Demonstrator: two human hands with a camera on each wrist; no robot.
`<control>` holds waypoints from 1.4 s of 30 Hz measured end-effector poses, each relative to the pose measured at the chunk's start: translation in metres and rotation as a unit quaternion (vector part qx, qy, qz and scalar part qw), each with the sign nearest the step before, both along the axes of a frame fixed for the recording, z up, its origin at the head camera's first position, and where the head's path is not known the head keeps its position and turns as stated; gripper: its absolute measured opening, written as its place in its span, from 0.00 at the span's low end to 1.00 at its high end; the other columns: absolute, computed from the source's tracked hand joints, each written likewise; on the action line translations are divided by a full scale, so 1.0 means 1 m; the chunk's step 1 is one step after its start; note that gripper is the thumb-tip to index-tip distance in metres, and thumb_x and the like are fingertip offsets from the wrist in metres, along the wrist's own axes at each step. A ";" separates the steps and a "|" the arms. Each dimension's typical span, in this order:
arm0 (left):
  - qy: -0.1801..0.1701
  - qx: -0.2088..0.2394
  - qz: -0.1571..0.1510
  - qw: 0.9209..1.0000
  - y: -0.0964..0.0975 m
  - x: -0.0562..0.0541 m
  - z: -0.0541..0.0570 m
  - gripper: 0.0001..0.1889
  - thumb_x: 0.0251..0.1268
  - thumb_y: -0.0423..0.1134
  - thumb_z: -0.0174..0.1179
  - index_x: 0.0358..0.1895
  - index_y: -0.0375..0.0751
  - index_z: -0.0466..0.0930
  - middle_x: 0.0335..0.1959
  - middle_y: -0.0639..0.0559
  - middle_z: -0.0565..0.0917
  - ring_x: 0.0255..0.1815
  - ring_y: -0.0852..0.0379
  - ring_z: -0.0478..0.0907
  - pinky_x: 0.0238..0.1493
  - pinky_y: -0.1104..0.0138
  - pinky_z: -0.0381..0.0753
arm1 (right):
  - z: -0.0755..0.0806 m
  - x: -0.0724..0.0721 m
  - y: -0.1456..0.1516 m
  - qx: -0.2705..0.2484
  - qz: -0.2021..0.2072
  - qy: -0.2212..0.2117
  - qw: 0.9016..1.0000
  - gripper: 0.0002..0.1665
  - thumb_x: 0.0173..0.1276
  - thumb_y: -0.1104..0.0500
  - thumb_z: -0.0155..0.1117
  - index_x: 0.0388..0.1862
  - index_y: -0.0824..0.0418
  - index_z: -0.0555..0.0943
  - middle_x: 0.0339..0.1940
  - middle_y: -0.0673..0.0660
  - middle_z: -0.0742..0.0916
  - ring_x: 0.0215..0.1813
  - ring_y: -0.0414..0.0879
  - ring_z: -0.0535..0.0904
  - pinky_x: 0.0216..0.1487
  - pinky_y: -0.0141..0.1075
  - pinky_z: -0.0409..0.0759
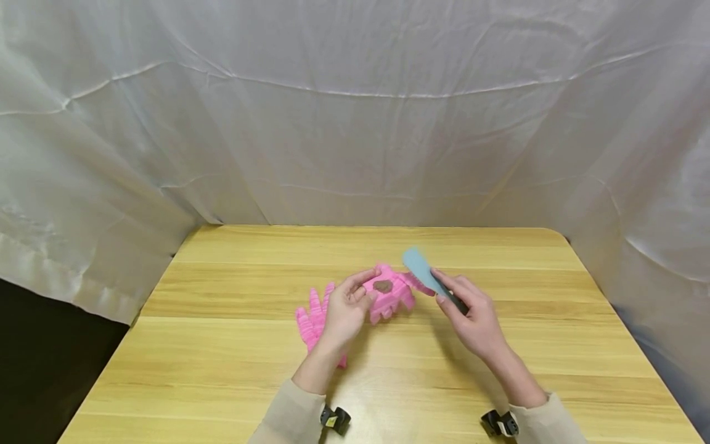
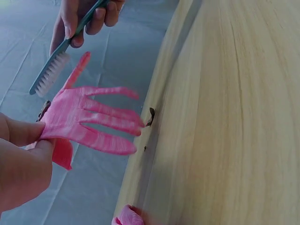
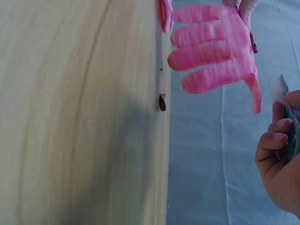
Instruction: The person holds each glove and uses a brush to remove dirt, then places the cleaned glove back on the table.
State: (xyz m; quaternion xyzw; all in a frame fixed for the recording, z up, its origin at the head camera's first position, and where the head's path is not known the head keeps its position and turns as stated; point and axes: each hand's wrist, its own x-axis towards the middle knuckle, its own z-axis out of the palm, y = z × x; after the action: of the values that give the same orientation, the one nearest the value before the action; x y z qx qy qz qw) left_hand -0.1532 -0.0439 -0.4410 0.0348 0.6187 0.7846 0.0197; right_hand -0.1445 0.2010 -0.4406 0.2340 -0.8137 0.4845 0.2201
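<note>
My left hand (image 1: 345, 313) pinches a pink knit glove (image 1: 398, 293) near its cuff and holds it above the table. A brown lumpy smear (image 1: 383, 286) sits on the side of the glove facing up. In my right hand (image 1: 478, 319) is a blue-grey brush (image 1: 420, 266), gripped by its handle. White bristles (image 2: 53, 75) show in the left wrist view, turned toward the glove and apart from the smear. A second pink glove (image 1: 315, 319) lies on the table, partly hidden under my left forearm.
The wood-grain table (image 1: 233, 345) reaches back to a pale draped curtain (image 1: 355, 135). Small dark brown bits (image 3: 162, 102) lie on the table surface. Black wrist devices (image 1: 335, 420) are strapped near both sleeves.
</note>
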 end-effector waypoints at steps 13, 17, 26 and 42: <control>-0.022 0.027 -0.026 0.999 -0.003 0.001 0.003 0.40 0.67 0.17 0.53 0.82 0.35 0.52 0.86 0.38 0.40 0.32 0.66 0.75 0.27 0.81 0.76 | -0.003 0.001 -0.004 0.016 0.017 -0.012 1.000 0.29 0.68 0.73 0.66 0.68 0.62 0.81 0.46 0.56 0.88 0.37 0.39 0.76 0.33 0.26 0.75; -0.011 0.054 -0.032 0.998 -0.003 0.000 0.001 0.40 0.66 0.16 0.52 0.82 0.32 0.51 0.83 0.32 0.51 0.66 0.47 0.78 0.57 0.74 0.82 | -0.003 0.001 -0.004 0.017 0.016 -0.014 1.000 0.29 0.69 0.73 0.66 0.68 0.61 0.81 0.47 0.55 0.88 0.37 0.38 0.76 0.33 0.26 0.75; -0.006 0.042 -0.022 0.999 -0.005 0.000 0.001 0.35 0.68 0.16 0.50 0.78 0.42 0.66 0.77 0.38 0.69 0.74 0.43 0.72 0.55 0.73 0.84 | -0.004 -0.001 -0.004 0.014 0.017 -0.008 1.000 0.29 0.69 0.74 0.66 0.68 0.62 0.81 0.46 0.55 0.88 0.36 0.38 0.75 0.33 0.26 0.74; -0.022 0.031 -0.033 0.999 -0.004 0.001 0.002 0.32 0.72 0.21 0.52 0.78 0.46 0.68 0.74 0.38 0.73 0.63 0.51 0.81 0.60 0.71 0.82 | -0.001 0.003 -0.007 0.015 0.013 -0.013 1.000 0.29 0.68 0.73 0.67 0.68 0.61 0.82 0.48 0.55 0.88 0.38 0.39 0.76 0.34 0.26 0.76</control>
State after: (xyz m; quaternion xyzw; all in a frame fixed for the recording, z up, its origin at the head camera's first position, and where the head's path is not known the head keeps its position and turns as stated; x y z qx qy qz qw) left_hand -0.1522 -0.0483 -0.4392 0.0385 0.5917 0.8032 0.0576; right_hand -0.1413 0.1940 -0.4418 0.2420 -0.8206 0.4778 0.1996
